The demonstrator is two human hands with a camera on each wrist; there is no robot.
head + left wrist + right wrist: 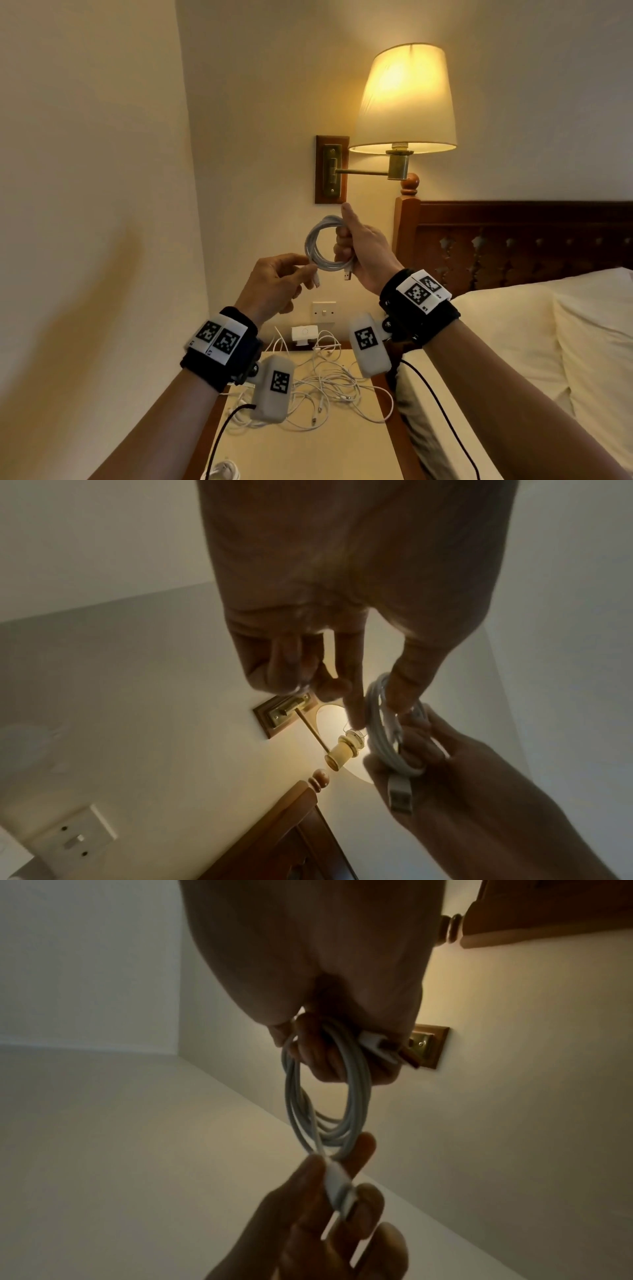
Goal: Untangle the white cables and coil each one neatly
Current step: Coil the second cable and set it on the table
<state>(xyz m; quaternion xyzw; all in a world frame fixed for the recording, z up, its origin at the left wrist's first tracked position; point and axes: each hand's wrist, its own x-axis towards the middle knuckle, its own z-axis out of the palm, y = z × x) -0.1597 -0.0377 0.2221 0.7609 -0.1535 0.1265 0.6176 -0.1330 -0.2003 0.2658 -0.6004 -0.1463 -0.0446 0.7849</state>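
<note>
In the head view my right hand (346,245) is raised in front of the wall and grips a white cable wound into a round coil (320,245). The coil's USB plug (347,275) hangs below that fist. My left hand (306,274) pinches the cable's other end, a small connector (315,280), at the coil's lower left. The right wrist view shows the coil (325,1096) hanging from my curled right fingers (318,1056), with the left thumb and fingertips (363,1150) on the connector (337,1180). A loose tangle of white cables (325,387) lies on the bedside table (308,452) below.
A lit wall lamp (406,102) hangs just above and right of my hands. A white charger (304,334) and a wall switch (323,310) sit behind the table. The bed with pillow (513,342) and wooden headboard (513,240) is on the right. Another small white coil (222,471) lies at the table's near edge.
</note>
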